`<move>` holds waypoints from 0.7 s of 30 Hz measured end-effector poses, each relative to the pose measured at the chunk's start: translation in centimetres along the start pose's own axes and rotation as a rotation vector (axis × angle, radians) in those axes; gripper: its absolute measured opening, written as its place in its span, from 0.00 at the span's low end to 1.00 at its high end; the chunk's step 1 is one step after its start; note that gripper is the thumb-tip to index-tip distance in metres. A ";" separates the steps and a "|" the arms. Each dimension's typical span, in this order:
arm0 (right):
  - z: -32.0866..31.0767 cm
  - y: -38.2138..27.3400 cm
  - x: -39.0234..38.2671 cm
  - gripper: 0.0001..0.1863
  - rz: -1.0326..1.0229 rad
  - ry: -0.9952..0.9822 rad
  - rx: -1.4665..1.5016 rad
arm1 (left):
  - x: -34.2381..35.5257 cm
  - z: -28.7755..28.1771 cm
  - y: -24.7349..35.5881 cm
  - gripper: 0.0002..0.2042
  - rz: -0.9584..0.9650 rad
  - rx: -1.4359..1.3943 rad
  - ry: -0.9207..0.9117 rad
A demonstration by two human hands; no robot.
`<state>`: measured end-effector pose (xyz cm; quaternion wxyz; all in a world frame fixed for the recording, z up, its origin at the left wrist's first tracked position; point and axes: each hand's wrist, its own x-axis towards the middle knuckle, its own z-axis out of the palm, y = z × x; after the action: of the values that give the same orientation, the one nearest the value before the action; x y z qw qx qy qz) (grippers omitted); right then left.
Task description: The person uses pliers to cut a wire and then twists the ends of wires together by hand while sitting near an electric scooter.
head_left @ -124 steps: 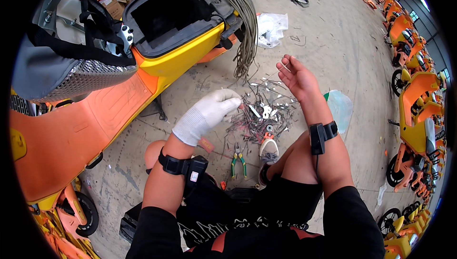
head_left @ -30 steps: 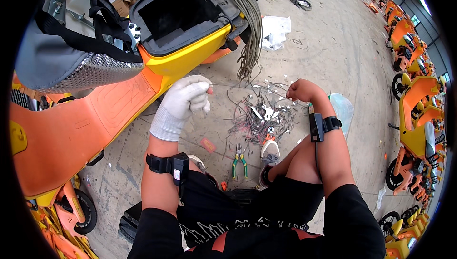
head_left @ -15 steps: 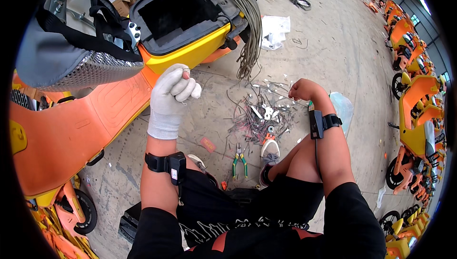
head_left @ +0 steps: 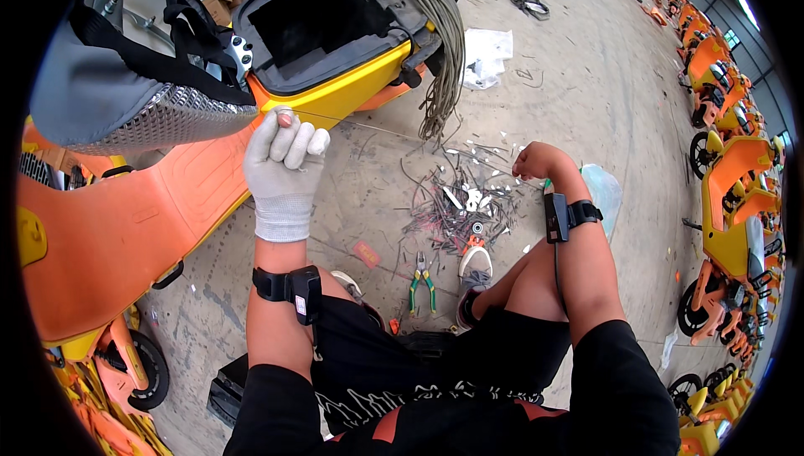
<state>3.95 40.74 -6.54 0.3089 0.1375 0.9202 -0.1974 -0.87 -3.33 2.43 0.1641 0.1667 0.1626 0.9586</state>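
My left hand (head_left: pixel 283 163), in a pale knitted glove with a bare thumb tip showing, is closed in a pinch beside the orange scooter's footboard (head_left: pixel 134 213). From its fingertips a thin wire-like strand (head_left: pixel 360 124) runs rightward over the floor toward my right hand (head_left: pixel 540 161). That bare hand is closed, fingers curled, above the right side of a scrap heap; the strand's end there is too fine to make out. A hank of grey-green cords (head_left: pixel 435 46) hangs over the edge of the scooter's yellow-and-black compartment (head_left: pixel 335 92), ahead of my hands.
Cut dark strips and white bits form a scrap heap (head_left: pixel 469 196) on the concrete. Green-handled pliers (head_left: pixel 422 284) lie between my feet. A grey bag with quilted silver lining (head_left: pixel 184 121) stands left. Clear plastic (head_left: pixel 486 58) lies ahead; rows of scooters (head_left: pixel 737 180) line the right.
My left hand has moved left, away from my right hand, and the thin strand now shows stretched out from it. My right hand has barely shifted.
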 end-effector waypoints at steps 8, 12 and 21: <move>0.4 1.0 0.9 0.09 0.039 0.068 -0.076 | 0.0 -0.5 0.9 0.10 0.119 -0.049 0.012; 0.4 2.1 1.7 0.09 0.027 0.127 -0.095 | 0.0 -0.3 1.0 0.10 0.124 -0.053 0.002; 0.6 5.8 2.8 0.10 0.174 0.292 -0.020 | 0.2 -0.1 0.7 0.10 0.132 -0.066 0.060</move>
<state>4.31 45.95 -10.36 0.1893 0.2410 0.9418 -0.1385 -1.25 -3.89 2.68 0.1008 0.1427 0.1245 0.9767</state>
